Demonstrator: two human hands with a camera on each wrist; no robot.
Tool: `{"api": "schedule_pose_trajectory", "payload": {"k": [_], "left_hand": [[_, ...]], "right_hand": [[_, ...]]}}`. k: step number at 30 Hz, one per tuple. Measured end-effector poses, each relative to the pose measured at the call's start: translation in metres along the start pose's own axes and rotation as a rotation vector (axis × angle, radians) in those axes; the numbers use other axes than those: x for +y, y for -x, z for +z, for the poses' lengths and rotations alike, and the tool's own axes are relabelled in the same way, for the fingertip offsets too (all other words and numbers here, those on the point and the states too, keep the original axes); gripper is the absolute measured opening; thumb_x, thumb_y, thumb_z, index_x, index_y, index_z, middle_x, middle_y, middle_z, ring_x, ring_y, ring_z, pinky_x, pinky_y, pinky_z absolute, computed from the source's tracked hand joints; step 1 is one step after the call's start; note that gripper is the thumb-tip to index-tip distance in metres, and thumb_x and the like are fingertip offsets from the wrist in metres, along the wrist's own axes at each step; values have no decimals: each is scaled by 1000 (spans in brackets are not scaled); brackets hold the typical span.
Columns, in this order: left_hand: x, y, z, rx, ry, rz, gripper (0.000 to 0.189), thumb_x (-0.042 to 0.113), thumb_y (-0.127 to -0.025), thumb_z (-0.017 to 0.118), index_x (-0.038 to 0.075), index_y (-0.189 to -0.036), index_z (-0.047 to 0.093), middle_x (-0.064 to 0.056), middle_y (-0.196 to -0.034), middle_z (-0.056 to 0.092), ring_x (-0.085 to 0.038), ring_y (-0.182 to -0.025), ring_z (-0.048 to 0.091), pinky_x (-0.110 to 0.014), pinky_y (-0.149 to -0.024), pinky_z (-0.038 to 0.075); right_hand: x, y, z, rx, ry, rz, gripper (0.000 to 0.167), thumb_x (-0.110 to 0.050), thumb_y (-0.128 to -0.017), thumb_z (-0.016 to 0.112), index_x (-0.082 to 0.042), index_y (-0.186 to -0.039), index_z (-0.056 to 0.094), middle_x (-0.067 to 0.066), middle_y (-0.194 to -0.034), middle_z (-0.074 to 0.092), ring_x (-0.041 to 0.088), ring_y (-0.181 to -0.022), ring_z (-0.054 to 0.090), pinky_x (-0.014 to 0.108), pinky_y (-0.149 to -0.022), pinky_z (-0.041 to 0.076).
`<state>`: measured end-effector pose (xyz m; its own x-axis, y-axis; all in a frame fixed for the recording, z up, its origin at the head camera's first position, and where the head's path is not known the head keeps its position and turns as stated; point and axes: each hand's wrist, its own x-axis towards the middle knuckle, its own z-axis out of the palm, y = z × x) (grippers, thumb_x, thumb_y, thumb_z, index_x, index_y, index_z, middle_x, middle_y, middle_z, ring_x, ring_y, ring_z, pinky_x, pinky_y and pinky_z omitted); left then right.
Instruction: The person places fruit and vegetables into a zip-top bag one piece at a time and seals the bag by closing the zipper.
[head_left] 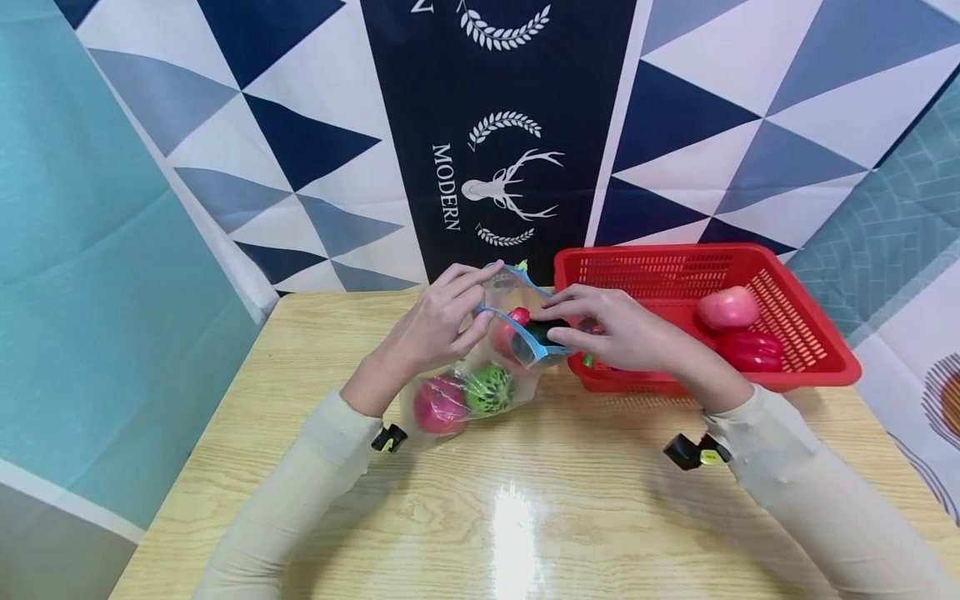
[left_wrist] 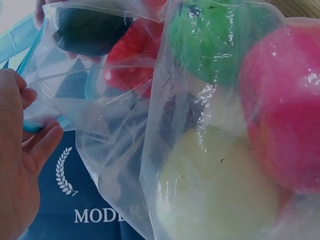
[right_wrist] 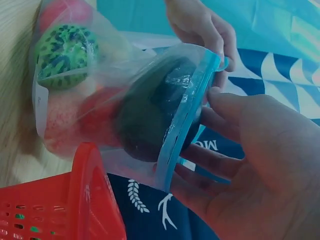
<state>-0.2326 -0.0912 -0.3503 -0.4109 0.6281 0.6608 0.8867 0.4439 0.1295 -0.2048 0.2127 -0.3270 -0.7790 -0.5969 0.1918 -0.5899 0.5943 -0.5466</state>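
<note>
A clear zip bag with a blue rim leans on the table, its mouth facing up and away. My left hand pinches the left side of the rim. At the mouth, my right hand holds a dark green avocado, thumb on one side and fingers on the other; the avocado lies mostly inside the rim. Deeper in the bag sit a pink fruit, a green fruit with dark spots, a pale round fruit and a shiny red piece, its kind unclear through the plastic.
A red plastic basket stands right of the bag, close against it. In it lie a pink fruit and a dark red bell pepper. The wooden table ends at a patterned cloth.
</note>
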Motion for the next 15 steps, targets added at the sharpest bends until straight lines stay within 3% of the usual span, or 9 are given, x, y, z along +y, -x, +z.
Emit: {"api": "schedule_pose_trajectory", "payload": {"k": [3, 9, 12, 15], "left_hand": [[0, 1, 0, 0, 2, -5, 22, 7, -102, 65, 2, -83, 57, -27, -157, 68, -39, -127, 70, -44, -97, 66], [0, 3, 1, -2, 6, -15, 21, 8, -102, 64, 3, -82, 58, -27, -157, 68, -39, -128, 70, -46, -99, 66], [2, 3, 1, -8, 8, -23, 21, 9, -102, 64, 4, -82, 57, -26, -158, 68, -39, -129, 69, -46, -100, 66], [3, 3, 0, -19, 8, -32, 20, 10, -102, 63, 6, -83, 58, -25, -159, 67, -38, -131, 69, -46, -102, 66]], "right_hand": [[2, 3, -4, 28, -21, -1, 37, -17, -104, 80, -12, -140, 79, 15, -142, 75, 22, -106, 76, 24, -86, 66], [16, 13, -24, 130, -19, 56, 30, -14, -104, 80, -9, -134, 80, 13, -133, 80, 29, -114, 79, 16, -87, 62], [25, 17, -35, 122, 21, 112, 35, -18, -103, 81, -9, -137, 78, 16, -134, 81, 33, -118, 77, 15, -85, 59], [35, 18, -42, 77, 69, 163, 41, -22, -102, 83, -9, -140, 76, 19, -139, 78, 37, -123, 74, 25, -86, 63]]}}
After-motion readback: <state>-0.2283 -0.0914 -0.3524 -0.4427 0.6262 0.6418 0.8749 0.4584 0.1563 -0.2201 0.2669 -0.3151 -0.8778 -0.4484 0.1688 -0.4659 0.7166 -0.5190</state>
